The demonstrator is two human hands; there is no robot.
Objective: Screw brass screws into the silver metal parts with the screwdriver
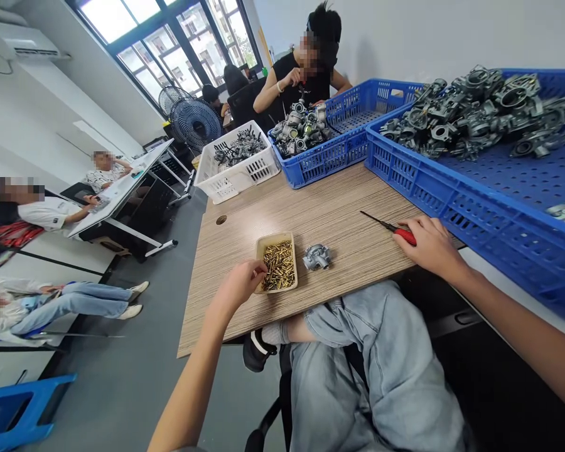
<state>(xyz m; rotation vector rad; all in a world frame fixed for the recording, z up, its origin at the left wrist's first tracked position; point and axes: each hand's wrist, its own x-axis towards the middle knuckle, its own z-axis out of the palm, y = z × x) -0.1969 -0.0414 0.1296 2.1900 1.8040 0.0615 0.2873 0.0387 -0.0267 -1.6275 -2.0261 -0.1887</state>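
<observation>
Screws (279, 263), small and brass-coloured, lie heaped in a shallow box (274, 238), right at the left grip's fingertips and to their right. The left grip (245, 279) reaches over the box's left side, thumb and fingers nearly together at the edge of the heap; whether they have hold of a screw cannot be told, as the fingers hide what may be between them. For a clean pick, it would seem best to take one screw from the loose top layer with the fingertips alone, since digging deeper could bring up several at once. A light touch at the rim should also help, as a push there could slide the box.

The casting (317, 257) sits right of the left grip, past the box and apart from it, on the desk (343, 194); neither grip touches it. Farther right, the right grip (426, 243) is closed on the red handle of the screwdriver (406, 236), whose shaft points leftward and away from that grip.

Ahead of the left grip, at the far edge, stands the white crate (226, 188); to its right is the small blue crate (311, 171), and the large blue crate (433, 182) stands just beyond the right grip.
</observation>
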